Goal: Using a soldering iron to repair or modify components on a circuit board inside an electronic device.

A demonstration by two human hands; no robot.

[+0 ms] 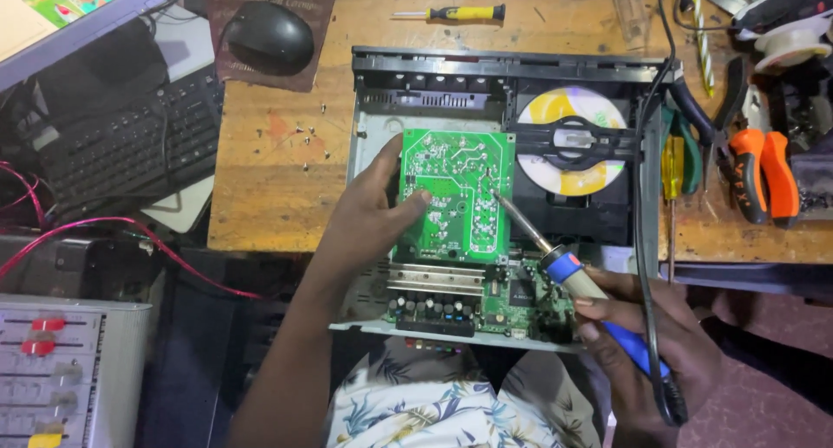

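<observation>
Your left hand (369, 218) grips the green board (455, 196) by its left edge, thumb across the face, holding it tilted up over the open player (373, 135) on the counter (260, 196). Your right hand (646, 344) is wrapped around the blue handle of the soldering iron (555, 261), low and to the right of the board. The iron's long axis runs from that hand up and to the left, and its tip touches the board near the right edge, about mid-height. So the board lies up-left of your right hand and directly under your left, which is the nearer one. A disc (573, 140) printed white, yellow and green sits in the tray just right of the board, under a black clamp bar. A second board (512, 300) lies in the chassis below. Orange-handled pliers (764, 174) rest at the far right, a yellow screwdriver (455, 14) beyond the player, and small screws (308, 135) lie scattered left of it.
</observation>
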